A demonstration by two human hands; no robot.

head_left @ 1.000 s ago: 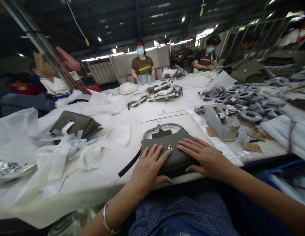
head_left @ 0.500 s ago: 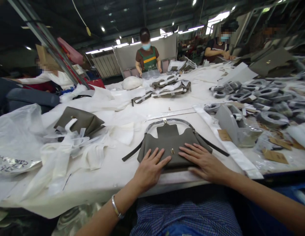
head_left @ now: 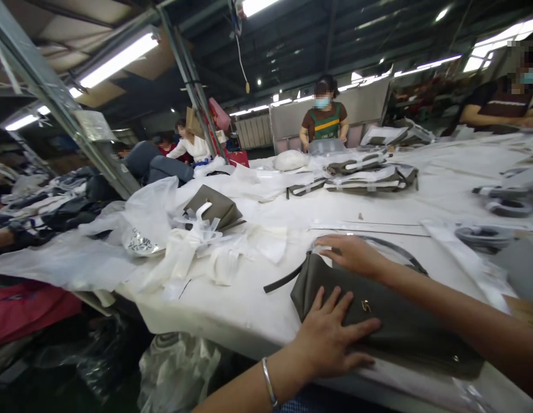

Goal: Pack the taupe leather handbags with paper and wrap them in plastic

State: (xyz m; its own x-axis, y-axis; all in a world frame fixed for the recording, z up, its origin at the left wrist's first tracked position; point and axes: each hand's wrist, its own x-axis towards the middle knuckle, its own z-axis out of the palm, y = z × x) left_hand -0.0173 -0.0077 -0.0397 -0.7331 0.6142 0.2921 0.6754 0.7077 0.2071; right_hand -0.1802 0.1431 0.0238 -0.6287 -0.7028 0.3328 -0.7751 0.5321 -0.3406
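Observation:
A dark olive handbag (head_left: 404,321) with a small gold clasp lies at the near edge of the white-covered table. My left hand (head_left: 330,332) rests on its front, fingers spread, left of the clasp. Reaching across the bag, my right hand (head_left: 350,252) is at its upper left edge, beside the strap; its fingers are partly bent, and whether they grip anything is unclear. The dark strap (head_left: 398,245) arches behind the bag, and a loose strap end (head_left: 283,279) sticks out to the left.
Another olive bag (head_left: 219,207) sits at left among white wrapping and a clear plastic bag (head_left: 152,215). Flat bag pieces (head_left: 365,179) lie farther back. Wrapped rings (head_left: 507,203) are at right. A masked person (head_left: 324,117) in a green apron stands across the table.
The view has swung left. My right hand has left the bag's front and crossed to its upper left edge. The bag's upper flap is no longer visible; my left hand remains on the front.

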